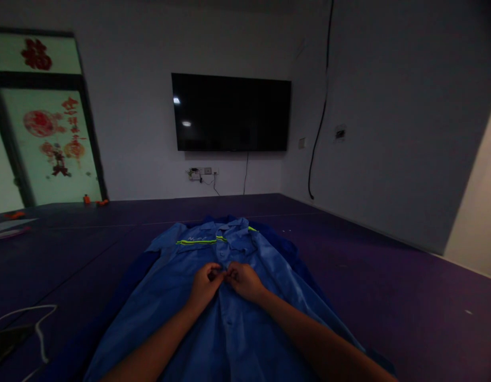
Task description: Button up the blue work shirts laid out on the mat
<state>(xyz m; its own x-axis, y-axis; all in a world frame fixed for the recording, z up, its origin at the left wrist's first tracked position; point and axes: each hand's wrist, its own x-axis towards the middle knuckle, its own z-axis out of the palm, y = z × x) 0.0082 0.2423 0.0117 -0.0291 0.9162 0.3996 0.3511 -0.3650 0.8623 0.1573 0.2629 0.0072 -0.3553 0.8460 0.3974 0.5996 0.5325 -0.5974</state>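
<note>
A blue work jacket with yellow-green stripes across the chest lies spread on the purple surface, its collar at the far end. Both hands meet over its front placket, around the middle of the chest. My left hand has thumb and fingers curled together on the left side of the placket. Close against it, my right hand pinches the jacket's front edge from the right. Whatever small part sits between the fingertips is hidden. One button shows above the hands and another below them on the placket.
The purple table-like surface runs back to the wall. A white cable and a dark flat object lie at the near left. Small orange objects stand at the far left. A black television hangs on the wall.
</note>
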